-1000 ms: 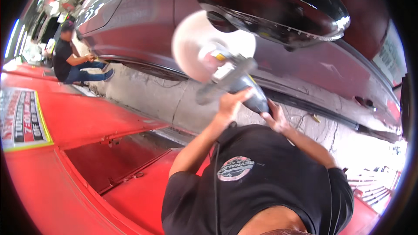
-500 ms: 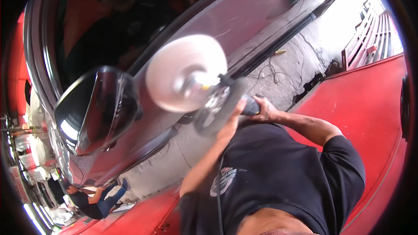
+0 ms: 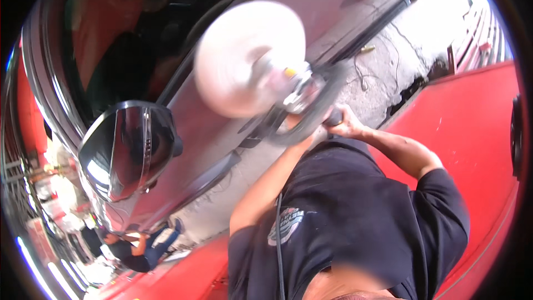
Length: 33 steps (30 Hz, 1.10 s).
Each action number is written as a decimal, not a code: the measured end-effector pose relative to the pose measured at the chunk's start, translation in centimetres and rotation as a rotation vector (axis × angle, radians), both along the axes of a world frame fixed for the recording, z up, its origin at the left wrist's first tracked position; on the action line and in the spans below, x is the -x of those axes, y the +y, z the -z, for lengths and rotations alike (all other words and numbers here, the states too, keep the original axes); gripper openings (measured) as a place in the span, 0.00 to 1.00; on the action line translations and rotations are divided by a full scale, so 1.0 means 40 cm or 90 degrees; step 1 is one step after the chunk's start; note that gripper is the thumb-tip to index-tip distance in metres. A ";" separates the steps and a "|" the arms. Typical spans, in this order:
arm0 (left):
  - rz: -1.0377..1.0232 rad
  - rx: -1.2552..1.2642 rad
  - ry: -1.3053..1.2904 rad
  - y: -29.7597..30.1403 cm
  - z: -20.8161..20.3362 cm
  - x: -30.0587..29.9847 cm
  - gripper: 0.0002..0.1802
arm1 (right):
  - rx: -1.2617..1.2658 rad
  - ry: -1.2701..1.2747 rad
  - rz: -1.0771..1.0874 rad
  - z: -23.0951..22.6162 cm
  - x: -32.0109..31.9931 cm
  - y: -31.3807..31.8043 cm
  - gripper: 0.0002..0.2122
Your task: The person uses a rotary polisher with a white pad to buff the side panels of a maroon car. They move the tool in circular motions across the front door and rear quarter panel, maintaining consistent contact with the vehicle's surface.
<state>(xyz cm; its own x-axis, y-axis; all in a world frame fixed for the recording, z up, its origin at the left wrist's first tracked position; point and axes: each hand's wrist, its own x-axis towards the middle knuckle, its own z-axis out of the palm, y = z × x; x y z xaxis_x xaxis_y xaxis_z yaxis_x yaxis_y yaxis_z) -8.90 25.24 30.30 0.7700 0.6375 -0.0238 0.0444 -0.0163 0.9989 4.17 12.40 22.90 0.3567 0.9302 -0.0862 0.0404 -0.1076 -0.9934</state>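
A car polisher (image 3: 300, 90) with a big round white pad (image 3: 222, 66) is held in front of my body, the pad smeared by motion. My right hand (image 3: 351, 123) is wrapped round the dark rear end of the tool. Behind the black loop handle (image 3: 332, 97), my left hand (image 3: 304, 133) is closed on the polisher, its fingers partly hidden. The pad overlaps the dark, shiny car door (image 3: 327, 0) below the window (image 3: 105, 72); whether it touches the paint I cannot tell.
The side mirror (image 3: 130, 150) juts out left of the pad. A power cord (image 3: 279, 239) hangs over my shirt. Red panels (image 3: 466, 128) stand close behind me. A person (image 3: 141, 250) crouches by the car at lower left. Cracked concrete (image 3: 377, 72) with a loose wire lies below.
The polisher has moved up and slightly right in view, along the door. Both my hands went with it, still gripping. The view has shifted a little.
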 end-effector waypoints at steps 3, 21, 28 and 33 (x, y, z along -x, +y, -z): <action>-0.078 0.635 0.019 -0.022 0.147 0.210 0.26 | 0.012 -0.081 -0.139 -0.039 0.077 0.058 0.23; 0.145 -0.137 -0.094 0.044 -0.315 -0.685 0.35 | -0.164 0.206 0.275 -0.181 -0.365 0.047 0.08; 0.180 -0.022 -0.069 0.062 -0.285 -0.546 0.41 | -0.178 0.270 0.290 -0.163 -0.226 0.077 0.10; 0.084 -0.032 0.145 -0.002 -0.179 -0.199 0.34 | -0.025 0.275 0.126 -0.085 -0.015 -0.002 0.13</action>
<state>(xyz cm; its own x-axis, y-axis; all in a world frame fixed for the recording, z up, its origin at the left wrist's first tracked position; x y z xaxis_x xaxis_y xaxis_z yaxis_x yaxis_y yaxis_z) -0.96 25.14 37.46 0.8248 0.5368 -0.1776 0.2626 -0.0855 0.9611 4.76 12.33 26.30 0.4664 0.8535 -0.2324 -0.3947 -0.0343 -0.9182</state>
